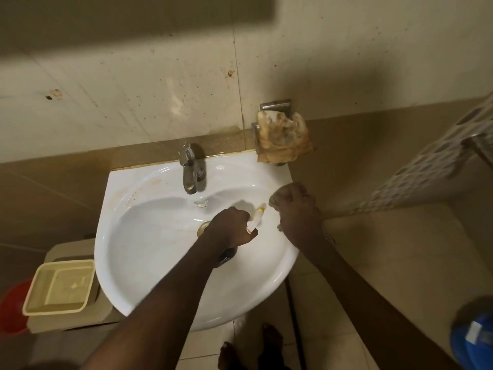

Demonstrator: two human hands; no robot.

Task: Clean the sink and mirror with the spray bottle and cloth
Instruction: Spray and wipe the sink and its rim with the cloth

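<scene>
Two hands over sink (149,284), left grip (231,228) clamped on spray bottle (256,216), nozzle toward upper right, right grip (296,209) fisted on cloth (274,200).

Both forearms are bare, with no sleeves in sight. The right arm (354,279) has a thin band at the wrist (329,239). Two bare feet (272,340) show near the bottom edge, unshod.

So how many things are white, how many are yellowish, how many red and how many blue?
White: 1, the sink
Yellowish: 1, the tub
Red: 1, the bucket
Blue: 1, the container
Total: 4
</scene>
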